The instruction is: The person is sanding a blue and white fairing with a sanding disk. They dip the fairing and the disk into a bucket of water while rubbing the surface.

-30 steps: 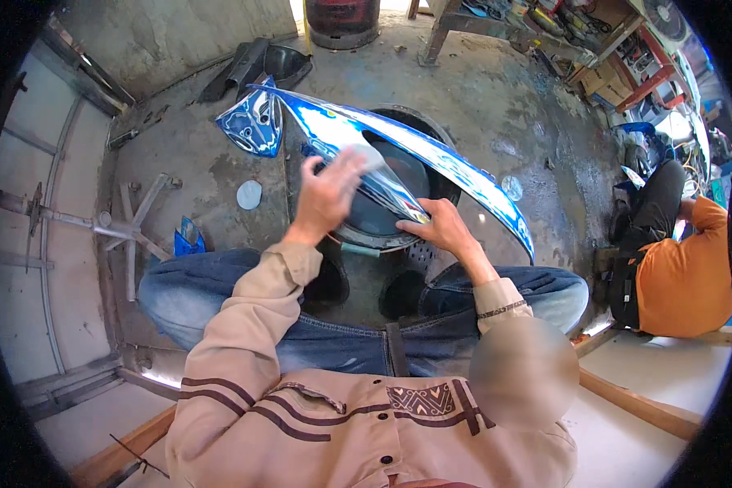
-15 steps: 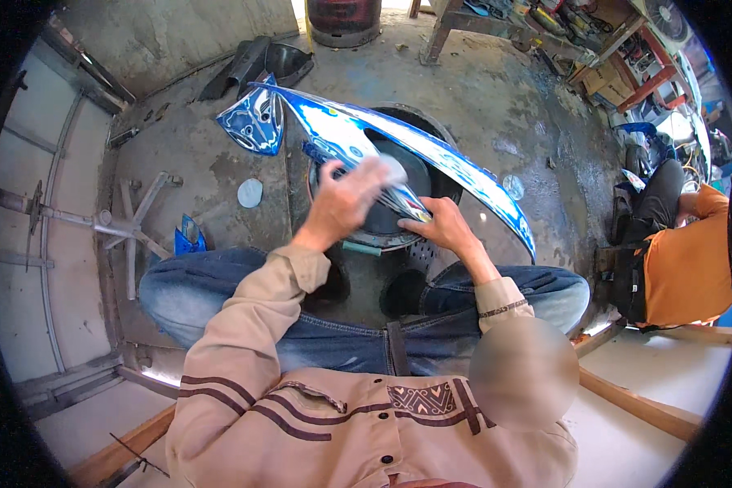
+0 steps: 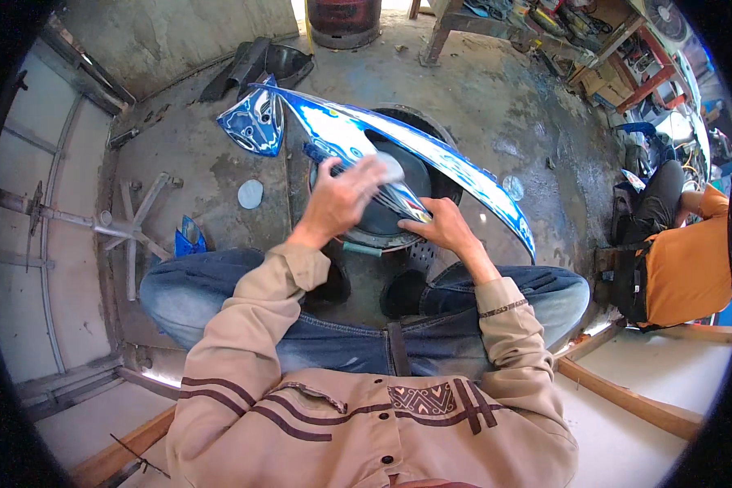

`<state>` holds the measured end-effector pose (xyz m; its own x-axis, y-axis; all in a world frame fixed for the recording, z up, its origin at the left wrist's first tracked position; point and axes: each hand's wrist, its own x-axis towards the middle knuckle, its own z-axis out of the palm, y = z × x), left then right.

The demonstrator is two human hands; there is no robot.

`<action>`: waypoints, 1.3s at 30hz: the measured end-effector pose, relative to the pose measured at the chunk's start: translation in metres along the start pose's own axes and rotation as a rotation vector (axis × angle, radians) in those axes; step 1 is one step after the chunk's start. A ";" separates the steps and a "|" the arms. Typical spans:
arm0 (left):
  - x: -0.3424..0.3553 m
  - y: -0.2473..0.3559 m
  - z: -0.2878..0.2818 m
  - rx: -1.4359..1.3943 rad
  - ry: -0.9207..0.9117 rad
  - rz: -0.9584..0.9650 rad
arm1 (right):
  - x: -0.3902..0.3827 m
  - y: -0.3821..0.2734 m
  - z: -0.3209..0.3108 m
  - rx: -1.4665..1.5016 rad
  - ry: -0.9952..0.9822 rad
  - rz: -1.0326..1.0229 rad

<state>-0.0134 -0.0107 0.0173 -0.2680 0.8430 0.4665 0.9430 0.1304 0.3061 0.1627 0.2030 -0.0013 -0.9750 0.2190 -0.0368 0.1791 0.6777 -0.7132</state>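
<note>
A long glossy blue and white panel (image 3: 455,159), shaped like a vehicle body cover, lies across a black round tub (image 3: 386,213) on the concrete floor in front of my knees. My left hand (image 3: 342,199) presses a small pale pad (image 3: 389,168) flat against the panel's near end. My right hand (image 3: 441,228) grips the panel's lower edge from the right, fingers curled on it. I sit with both legs in blue jeans spread around the tub.
A person in an orange shirt (image 3: 691,264) sits at the right. A round pale disc (image 3: 250,193) and a small blue piece (image 3: 189,236) lie on the floor at the left, next to a metal frame (image 3: 98,220). A dark red drum (image 3: 343,20) stands at the back.
My left hand has slid with the pad along the panel toward the right and a little down. My right hand has stayed on the panel's edge.
</note>
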 end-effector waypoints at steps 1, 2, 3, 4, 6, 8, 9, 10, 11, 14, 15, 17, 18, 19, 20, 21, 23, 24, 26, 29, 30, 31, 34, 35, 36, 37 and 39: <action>0.004 -0.010 -0.001 0.073 0.061 -0.104 | 0.000 -0.002 -0.001 -0.002 0.001 -0.010; 0.004 -0.023 -0.006 0.114 0.105 -0.159 | 0.001 -0.003 -0.001 -0.004 0.002 -0.020; 0.007 -0.033 -0.017 0.101 0.131 -0.255 | 0.001 -0.003 0.000 0.001 0.003 -0.019; 0.008 -0.039 -0.023 0.088 0.156 -0.350 | 0.001 -0.003 0.000 0.003 0.006 -0.028; 0.002 -0.042 -0.009 0.114 0.193 -0.367 | 0.002 -0.003 0.002 0.011 0.008 -0.040; -0.001 -0.024 0.001 0.103 0.202 -0.379 | 0.002 -0.004 0.000 0.003 -0.025 0.013; -0.005 -0.009 0.010 0.105 0.164 -0.279 | 0.002 0.001 0.002 0.000 0.008 -0.023; -0.012 0.007 0.017 0.107 0.128 -0.183 | 0.001 0.004 0.005 -0.004 0.008 -0.023; -0.015 0.025 0.023 0.084 0.073 -0.082 | 0.000 0.007 0.006 0.008 0.020 -0.043; -0.016 0.035 0.031 0.023 -0.020 0.084 | 0.001 0.013 0.011 0.059 0.069 -0.110; -0.017 0.034 0.032 -0.021 -0.074 0.148 | 0.000 0.014 0.013 0.111 0.104 -0.145; -0.007 0.014 0.019 0.000 0.037 0.025 | 0.000 0.004 0.005 0.045 0.043 -0.079; 0.000 0.000 0.011 0.070 0.087 -0.018 | 0.000 0.001 0.000 -0.028 -0.011 -0.010; 0.008 -0.016 0.001 0.075 0.132 -0.112 | 0.000 0.001 -0.001 -0.028 -0.008 -0.003; 0.010 -0.032 -0.010 0.088 0.172 -0.212 | 0.001 -0.001 0.001 -0.011 0.001 -0.027; 0.007 -0.048 -0.016 0.142 0.207 -0.283 | 0.001 -0.002 0.002 0.005 0.011 -0.052; 0.003 -0.060 -0.021 0.167 0.236 -0.396 | 0.002 -0.002 0.000 0.003 0.011 -0.049; 0.002 -0.055 -0.018 0.170 0.232 -0.397 | 0.002 -0.003 0.000 -0.003 0.008 -0.044; 0.002 -0.035 -0.001 0.160 0.226 -0.361 | 0.002 -0.004 0.002 -0.017 -0.009 -0.020; -0.003 0.000 0.014 0.066 0.118 -0.187 | 0.001 -0.005 -0.002 -0.024 -0.010 -0.009; -0.002 0.007 0.016 0.020 0.098 -0.133 | 0.001 -0.005 0.000 0.001 0.006 -0.022; 0.000 0.011 0.016 -0.005 0.093 -0.099 | 0.000 -0.004 0.001 0.027 0.024 -0.030; 0.007 -0.012 0.003 0.017 0.077 -0.121 | 0.000 -0.006 -0.003 -0.013 -0.021 0.028; 0.010 -0.020 -0.005 0.057 0.091 -0.162 | 0.001 -0.005 -0.002 -0.013 -0.021 0.029; 0.013 -0.032 -0.007 0.123 0.161 -0.195 | 0.001 -0.004 -0.001 -0.017 -0.001 -0.001; 0.013 -0.045 -0.012 0.128 0.201 -0.260 | 0.001 -0.004 0.001 -0.016 0.017 -0.031; 0.011 -0.054 -0.014 0.133 0.237 -0.324 | 0.002 -0.005 0.001 -0.006 0.013 -0.025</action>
<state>-0.0696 -0.0155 0.0173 -0.5784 0.6061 0.5460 0.8154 0.4489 0.3655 0.1600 0.1993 0.0012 -0.9775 0.2106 -0.0100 0.1553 0.6873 -0.7096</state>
